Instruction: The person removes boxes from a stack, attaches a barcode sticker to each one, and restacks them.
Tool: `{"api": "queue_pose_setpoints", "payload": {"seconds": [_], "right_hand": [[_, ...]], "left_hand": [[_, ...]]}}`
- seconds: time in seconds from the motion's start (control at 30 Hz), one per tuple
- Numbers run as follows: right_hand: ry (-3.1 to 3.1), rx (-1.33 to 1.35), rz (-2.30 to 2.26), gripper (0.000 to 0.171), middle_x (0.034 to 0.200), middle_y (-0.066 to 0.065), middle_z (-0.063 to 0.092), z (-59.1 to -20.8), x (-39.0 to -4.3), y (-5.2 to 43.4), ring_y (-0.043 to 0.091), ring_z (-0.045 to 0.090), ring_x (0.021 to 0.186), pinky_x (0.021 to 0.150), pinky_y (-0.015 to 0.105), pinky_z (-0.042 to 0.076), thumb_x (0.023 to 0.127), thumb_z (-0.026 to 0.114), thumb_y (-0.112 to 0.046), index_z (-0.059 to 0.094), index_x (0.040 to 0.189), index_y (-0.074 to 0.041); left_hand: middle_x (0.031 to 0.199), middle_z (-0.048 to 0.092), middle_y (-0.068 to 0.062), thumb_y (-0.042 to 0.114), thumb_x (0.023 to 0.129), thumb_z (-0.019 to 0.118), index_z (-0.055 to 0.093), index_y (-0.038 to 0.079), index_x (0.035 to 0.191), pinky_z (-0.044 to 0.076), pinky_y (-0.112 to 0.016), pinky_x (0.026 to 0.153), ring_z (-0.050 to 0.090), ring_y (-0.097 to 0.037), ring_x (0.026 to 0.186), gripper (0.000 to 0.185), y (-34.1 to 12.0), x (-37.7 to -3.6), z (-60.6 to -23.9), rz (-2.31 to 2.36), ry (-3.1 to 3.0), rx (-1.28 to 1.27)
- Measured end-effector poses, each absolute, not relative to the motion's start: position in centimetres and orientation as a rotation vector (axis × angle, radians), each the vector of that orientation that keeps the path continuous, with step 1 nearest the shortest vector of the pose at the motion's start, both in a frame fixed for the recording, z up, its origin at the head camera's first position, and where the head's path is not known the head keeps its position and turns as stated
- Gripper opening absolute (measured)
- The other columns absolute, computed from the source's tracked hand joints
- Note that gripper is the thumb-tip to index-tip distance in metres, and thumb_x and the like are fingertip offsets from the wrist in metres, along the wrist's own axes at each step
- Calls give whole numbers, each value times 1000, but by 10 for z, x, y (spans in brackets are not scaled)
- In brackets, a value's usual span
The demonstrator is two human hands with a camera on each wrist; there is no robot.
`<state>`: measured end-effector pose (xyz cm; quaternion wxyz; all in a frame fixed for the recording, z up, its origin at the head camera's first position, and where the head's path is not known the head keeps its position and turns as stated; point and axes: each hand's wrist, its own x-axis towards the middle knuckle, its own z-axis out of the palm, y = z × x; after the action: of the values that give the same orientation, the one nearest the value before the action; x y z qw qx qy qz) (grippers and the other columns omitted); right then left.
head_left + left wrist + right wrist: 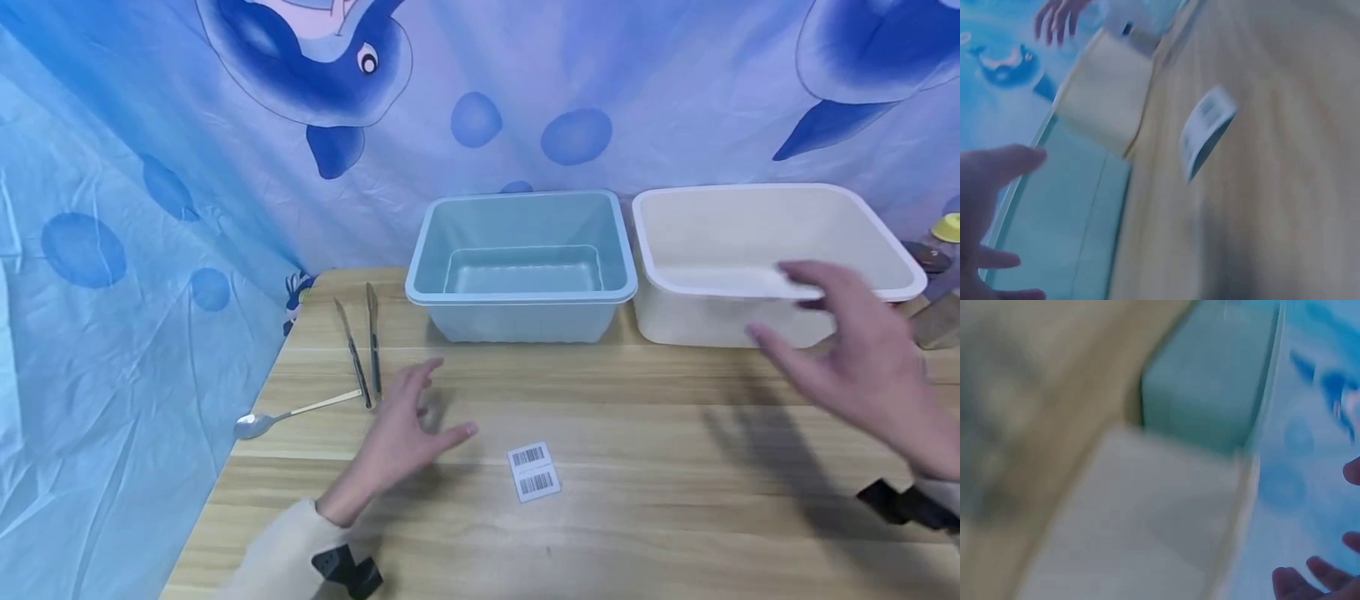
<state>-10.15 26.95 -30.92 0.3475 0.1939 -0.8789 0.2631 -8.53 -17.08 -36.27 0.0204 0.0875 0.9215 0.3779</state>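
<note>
My left hand [401,437] hovers over the left part of the wooden table, thumb and fingers spread, holding nothing. Nearest to it are two slim metal utensils with dark handles [354,354] and a spoon [255,426] with a pale handle. To the right of that hand lies a small white card [534,472] printed with barcodes; the left wrist view shows it curved. My right hand [862,367], also holding nothing, is in the air by the front of the white bin [697,318], its fingers apart and overlapping the rim in the head view.
A light blue bin [525,321] stands left of the white one at the back of the table. At the far right edge are containers, one with a yellow lid [948,227]. A blue cloth backdrop [480,50] with whale pictures hangs behind and to the left.
</note>
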Motion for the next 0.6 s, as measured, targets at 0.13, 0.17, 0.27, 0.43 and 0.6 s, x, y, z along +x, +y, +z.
{"api": "queue_pose_setpoints", "payload": {"seconds": [0.13,0.17,0.27,0.43,0.6], "right_hand": [[-2348,677,894,66,124,25,58,-329,-86,232,-16,43,115,88,1,41,76,79,-14,51,132,5],[-2367,694,960,69,126,23,58,-335,-82,222,-13,46,114,86,3,44,71,80,-4,51,133,3],[-2458,687,1129,73,129,19,57,-355,-73,196,6,60,110,79,17,55,69,82,1,48,135,1],[-2649,584,1389,66,129,23,57,-386,-57,161,34,67,98,76,30,59,78,78,-6,45,135,0],[-2783,448,1612,62,123,24,61,-406,-48,131,28,69,97,77,23,58,80,77,-12,48,133,-2]], "left_hand": [[128,55,-16,32,70,85,41,11,143,56,-37,83,61,-29,104,88,-154,-65,-373,1230,2772,287],[124,57,-16,30,70,86,43,9,142,57,-35,82,62,-28,101,87,-151,-62,-376,1266,2733,298],[117,61,-15,33,70,85,43,6,141,56,-28,74,63,-23,90,88,-140,-53,-383,1300,2632,311],[107,64,-13,41,72,83,43,5,141,51,-21,67,61,-15,80,88,-126,-40,-394,1264,2569,314],[96,64,-11,28,75,82,46,3,136,54,-20,67,64,-13,78,75,-122,-37,-400,1307,2582,314]]}}
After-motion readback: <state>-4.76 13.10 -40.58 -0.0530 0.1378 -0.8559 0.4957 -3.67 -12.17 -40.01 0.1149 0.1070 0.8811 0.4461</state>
